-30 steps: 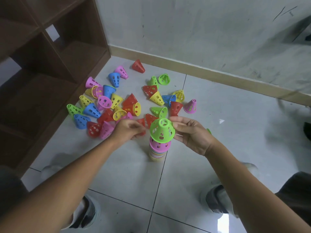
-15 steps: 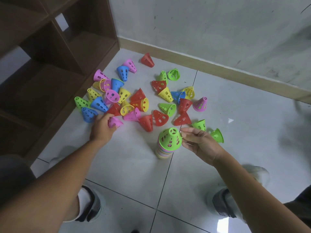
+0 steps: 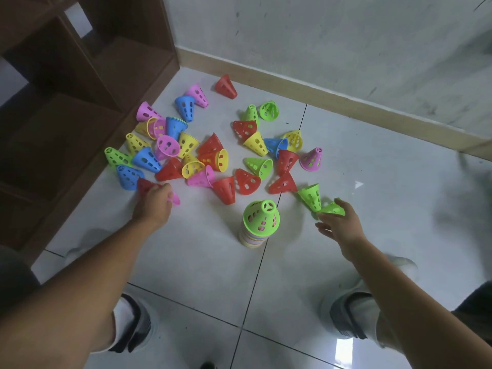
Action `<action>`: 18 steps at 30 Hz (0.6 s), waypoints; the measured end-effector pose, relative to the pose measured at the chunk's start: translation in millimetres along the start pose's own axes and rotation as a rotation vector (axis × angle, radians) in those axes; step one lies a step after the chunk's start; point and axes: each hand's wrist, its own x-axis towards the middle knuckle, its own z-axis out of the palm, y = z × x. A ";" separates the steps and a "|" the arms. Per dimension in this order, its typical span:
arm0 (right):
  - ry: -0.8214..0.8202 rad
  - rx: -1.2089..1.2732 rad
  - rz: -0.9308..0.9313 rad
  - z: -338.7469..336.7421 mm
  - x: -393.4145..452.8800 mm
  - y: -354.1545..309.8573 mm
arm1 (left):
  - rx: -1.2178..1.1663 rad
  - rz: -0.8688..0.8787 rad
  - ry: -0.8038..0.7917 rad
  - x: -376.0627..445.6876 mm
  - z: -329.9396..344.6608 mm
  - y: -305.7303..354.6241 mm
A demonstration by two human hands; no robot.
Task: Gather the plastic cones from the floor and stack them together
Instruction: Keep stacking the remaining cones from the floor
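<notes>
Several perforated plastic cones in red, yellow, blue, pink and green lie scattered on the tiled floor. A stack of cones [image 3: 254, 237] stands upright on a tile seam, topped by a green cone [image 3: 261, 215]. My left hand [image 3: 154, 205] is closed over a pink cone [image 3: 175, 199] lying on its side, right beside a red cone [image 3: 143, 185]. My right hand [image 3: 339, 225] is to the right of the stack, fingers spread, its fingertips touching a small green cone [image 3: 331, 209] on the floor. Another green cone [image 3: 311, 195] lies just beyond it.
A dark wooden shelf unit [image 3: 80, 102] stands on the left, close to the cones. A wall with a beige skirting board [image 3: 332, 99] runs behind. My two shoes [image 3: 133, 323] [image 3: 354, 312] rest on the tiles near the bottom.
My right hand let go of the green cone on top of the stack and moved right to a green cone on the floor. My left hand moved left onto the pink cone.
</notes>
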 end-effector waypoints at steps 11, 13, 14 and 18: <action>0.003 -0.119 0.113 -22.6 28.1 10.9 | 0.169 0.059 -0.007 -14.6 -9.7 -14.5; -0.014 -0.137 0.130 -24.2 30.1 13.1 | 0.137 0.063 0.001 -17.0 -7.7 -21.4; -0.022 -0.150 0.130 -24.1 31.6 13.8 | 0.090 0.059 0.016 -17.3 -5.9 -22.3; 0.014 -0.186 0.111 -24.2 39.5 13.1 | -0.019 0.058 0.092 -15.6 -14.0 -2.1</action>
